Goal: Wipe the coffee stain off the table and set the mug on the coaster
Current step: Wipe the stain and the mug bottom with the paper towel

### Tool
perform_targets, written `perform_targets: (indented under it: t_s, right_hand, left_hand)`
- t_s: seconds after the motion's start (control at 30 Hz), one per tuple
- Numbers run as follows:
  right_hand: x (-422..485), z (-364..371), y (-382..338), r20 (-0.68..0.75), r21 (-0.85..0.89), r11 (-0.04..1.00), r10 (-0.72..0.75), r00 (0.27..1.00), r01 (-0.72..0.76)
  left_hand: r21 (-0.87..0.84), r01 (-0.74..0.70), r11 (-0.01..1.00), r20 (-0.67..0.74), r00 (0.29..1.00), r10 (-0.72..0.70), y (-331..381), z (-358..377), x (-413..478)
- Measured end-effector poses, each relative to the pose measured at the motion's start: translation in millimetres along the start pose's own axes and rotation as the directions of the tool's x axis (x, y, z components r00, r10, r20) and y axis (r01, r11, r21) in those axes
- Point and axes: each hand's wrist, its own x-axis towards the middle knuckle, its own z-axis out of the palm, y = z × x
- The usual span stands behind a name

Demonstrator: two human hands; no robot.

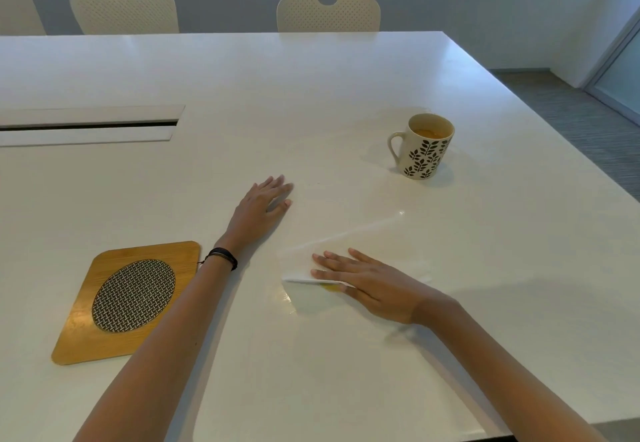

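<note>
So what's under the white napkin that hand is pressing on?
A bit of yellow-brown coffee stain peeks out at the near edge of the paper napkin, on the white table. The right hand presses flat on top, so any more stain underneath is hidden.

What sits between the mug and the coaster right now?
Only the left hand, flat on the table, wrist crossing the straight line from mug to coaster. The right hand and tissue lie just on the near side.
</note>
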Motion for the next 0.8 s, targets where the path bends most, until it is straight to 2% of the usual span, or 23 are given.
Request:
perform_targets:
  t_s: [0.2,0.43,0.6,0.8]
  right_hand:
    - [1,-5,3,-0.024,0.03,0.998,0.057,0.998,-0.056]
    - [-5,4,-6,-0.008,0.023,1.0,-0.007,1.0,0.007]
    - [-8,0,2,-0.048,0.068,0.993,0.096,0.994,-0.093]
    - [-9,13,-18,-0.006,0.029,0.999,-0.022,1.0,0.022]
  left_hand:
    - [0.006,-0.006,1.0,0.0,1.0,0.006,-1,0,1]
    - [0.003,-0.007,1.0,-0.003,1.0,0.007,-2,1,1]
    - [0.007,-0.007,1.0,0.0,1.0,0.007,-2,1,1]
    - [0.015,-0.005,1.0,-0.005,1.0,0.005,-2,1,0]
